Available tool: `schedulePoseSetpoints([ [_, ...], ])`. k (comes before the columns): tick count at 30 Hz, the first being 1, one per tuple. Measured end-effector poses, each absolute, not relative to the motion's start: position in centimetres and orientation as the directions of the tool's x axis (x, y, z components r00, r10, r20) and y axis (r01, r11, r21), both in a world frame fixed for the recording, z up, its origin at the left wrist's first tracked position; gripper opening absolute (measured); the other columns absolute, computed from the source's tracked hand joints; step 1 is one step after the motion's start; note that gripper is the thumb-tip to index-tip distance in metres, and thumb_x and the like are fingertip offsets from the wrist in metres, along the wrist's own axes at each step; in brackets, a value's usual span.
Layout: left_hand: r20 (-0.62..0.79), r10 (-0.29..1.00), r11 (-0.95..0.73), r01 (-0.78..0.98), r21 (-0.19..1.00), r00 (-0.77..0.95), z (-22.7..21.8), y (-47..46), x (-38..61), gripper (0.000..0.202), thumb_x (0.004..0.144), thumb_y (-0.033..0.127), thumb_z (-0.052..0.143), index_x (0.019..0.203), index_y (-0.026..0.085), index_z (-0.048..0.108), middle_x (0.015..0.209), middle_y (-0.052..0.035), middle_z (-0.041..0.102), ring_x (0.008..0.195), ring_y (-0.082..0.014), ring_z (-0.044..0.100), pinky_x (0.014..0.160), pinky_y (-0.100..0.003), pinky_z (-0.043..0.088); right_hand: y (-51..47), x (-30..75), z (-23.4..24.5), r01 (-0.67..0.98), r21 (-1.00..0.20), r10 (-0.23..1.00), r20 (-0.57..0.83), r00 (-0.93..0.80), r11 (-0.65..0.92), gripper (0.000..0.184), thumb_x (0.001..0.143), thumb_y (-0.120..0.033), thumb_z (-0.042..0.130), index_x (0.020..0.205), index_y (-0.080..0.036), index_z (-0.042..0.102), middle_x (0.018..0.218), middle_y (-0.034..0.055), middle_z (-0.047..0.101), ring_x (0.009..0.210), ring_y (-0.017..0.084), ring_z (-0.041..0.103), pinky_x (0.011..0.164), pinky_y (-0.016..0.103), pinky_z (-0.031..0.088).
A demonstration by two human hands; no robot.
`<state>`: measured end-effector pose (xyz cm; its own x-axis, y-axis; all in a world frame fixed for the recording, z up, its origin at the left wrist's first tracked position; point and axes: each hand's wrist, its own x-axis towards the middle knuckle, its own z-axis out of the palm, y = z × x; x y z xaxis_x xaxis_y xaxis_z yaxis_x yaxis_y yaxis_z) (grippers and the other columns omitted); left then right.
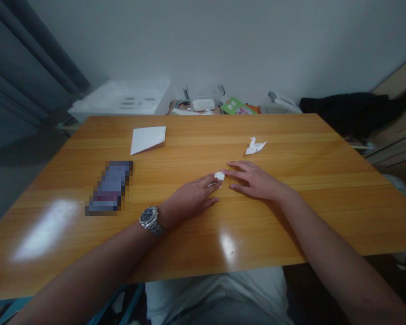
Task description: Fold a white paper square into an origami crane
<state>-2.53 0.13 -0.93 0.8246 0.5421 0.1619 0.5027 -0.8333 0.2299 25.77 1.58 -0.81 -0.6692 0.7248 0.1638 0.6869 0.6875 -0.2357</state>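
Small folded paper (219,176) lies on the table (196,151) under the left hand's (191,198) loosely extended fingers, apparently pinned, not gripped; right hand (259,181) is spread, fingertip at its edge. Likely light, crease-prone, slides easily: take it by the edges. Count: one folded piece, one paper bird (255,147), one phone-like slab (111,186).

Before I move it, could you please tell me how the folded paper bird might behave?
The paper bird looks small and made of folded paper, so probably very light. Its pointed right end would likely bend if pinched. On the glossy table, it may slide easily.
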Motion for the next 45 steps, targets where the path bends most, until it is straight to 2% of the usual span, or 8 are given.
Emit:
schedulePoseSetpoints([
  [3, 0.163, 0.536, -0.84, 0.505, 0.199, 0.828, -0.5, 0.0, -2.4, 0.048, 0.105, 0.037, 0.047, 0.146, 0.013, 0.048, 0.151, -0.0141, 0.049, 0.138, -0.0281, 0.051, 0.113, -0.041, 0.048, 1.5, 25.9, -0.8, 0.671, -0.223, 0.704, 0.13, -0.699, 0.707, 0.055, 0.099, -0.052, 0.056, 0.149, -0.029, 0.053, 0.158, 0.0125, 0.045, 0.144, 0.033, 0.044, 0.118, 0.057, 0.038],
  [7, 0.155, 0.534, -0.844, 0.515, 0.146, 0.831, -0.1, -0.2, -2.2, 0.046, 0.105, 0.037, 0.048, 0.144, 0.013, 0.05, 0.143, -0.0143, 0.056, 0.136, -0.0285, 0.052, 0.114, -0.042, 0.046, 1.6, 26.0, -1.0, 0.691, -0.217, 0.719, 0.097, -0.688, 0.69, 0.059, 0.1, -0.056, 0.05, 0.152, -0.028, 0.049, 0.162, 0.0123, 0.041, 0.147, 0.033, 0.04, 0.12, 0.056, 0.035],
  [14, 0.146, 0.527, -0.849, 0.511, 0.131, 0.837, -0.2, -0.4, -2.1, 0.047, 0.106, 0.034, 0.046, 0.146, 0.009, 0.046, 0.147, -0.017, 0.052, 0.138, -0.0277, 0.051, 0.113, -0.039, 0.047, 1.5, 25.9, -1.2, 0.695, -0.219, 0.725, 0.1, -0.682, 0.684, 0.059, 0.101, -0.057, 0.047, 0.154, -0.031, 0.046, 0.163, 0.0099, 0.039, 0.148, 0.032, 0.038, 0.12, 0.055, 0.034],
  [19, 0.144, 0.542, -0.839, 0.523, 0.151, 0.828, -0.3, -0.5, -2.1, 0.047, 0.105, 0.035, 0.046, 0.147, 0.012, 0.044, 0.148, -0.0159, 0.05, 0.137, -0.0274, 0.052, 0.111, -0.038, 0.049, 1.4, 25.9, -1.3, 0.698, -0.217, 0.726, 0.089, -0.682, 0.682, 0.061, 0.101, -0.058, 0.047, 0.155, -0.031, 0.043, 0.165, 0.0106, 0.036, 0.149, 0.033, 0.036, 0.121, 0.056, 0.032],
  [23, 0.155, 0.55, -0.834, 0.528, 0.162, 0.821, -0.4, -0.6, -2.0, 0.047, 0.106, 0.034, 0.045, 0.147, 0.012, 0.043, 0.147, -0.0166, 0.051, 0.136, -0.0273, 0.053, 0.11, -0.038, 0.05, 1.3, 26.0, -1.0, 0.671, -0.222, 0.697, 0.063, -0.715, 0.708, 0.064, 0.098, -0.06, 0.052, 0.156, -0.036, 0.041, 0.169, 0.0075, 0.025, 0.152, 0.035, 0.03, 0.122, 0.057, 0.03],
  [27, 0.153, 0.542, -0.839, 0.523, 0.15, 0.826, -0.4, -0.6, -1.9, 0.046, 0.106, 0.033, 0.045, 0.145, 0.01, 0.045, 0.144, -0.0173, 0.053, 0.136, -0.0275, 0.053, 0.11, -0.038, 0.05, 1.3, 26.2, -1.2, 0.665, -0.225, 0.691, 0.051, -0.721, 0.712, 0.063, 0.099, -0.06, 0.051, 0.156, -0.038, 0.039, 0.171, 0.0036, 0.017, 0.155, 0.034, 0.025, 0.124, 0.056, 0.028],
  [37, 0.125, 0.533, -0.846, 0.524, 0.095, 0.837, -0.4, -0.6, -1.7, 0.045, 0.106, 0.033, 0.044, 0.142, 0.006, 0.049, 0.141, -0.0188, 0.055, 0.138, -0.0287, 0.05, 0.111, -0.038, 0.048, 1.8, 26.0, -2.6, 0.762, -0.189, 0.783, 0.084, -0.616, 0.62, 0.058, 0.104, -0.06, 0.035, 0.157, -0.036, 0.037, 0.169, -0.0012, 0.021, 0.156, 0.03, 0.024, 0.126, 0.052, 0.025],
  [45, 0.115, 0.577, -0.816, 0.565, 0.126, 0.808, -0.1, -0.6, -1.8, 0.045, 0.105, 0.036, 0.047, 0.14, 0.009, 0.051, 0.14, -0.017, 0.055, 0.127, -0.0279, 0.059, 0.107, -0.039, 0.052, 1.7, 25.2, -2.1, 0.8, -0.171, 0.818, 0.105, -0.566, 0.575, 0.062, 0.105, -0.059, 0.029, 0.16, -0.031, 0.033, 0.168, 0.0027, 0.027, 0.154, 0.028, 0.029, 0.126, 0.051, 0.026],
])
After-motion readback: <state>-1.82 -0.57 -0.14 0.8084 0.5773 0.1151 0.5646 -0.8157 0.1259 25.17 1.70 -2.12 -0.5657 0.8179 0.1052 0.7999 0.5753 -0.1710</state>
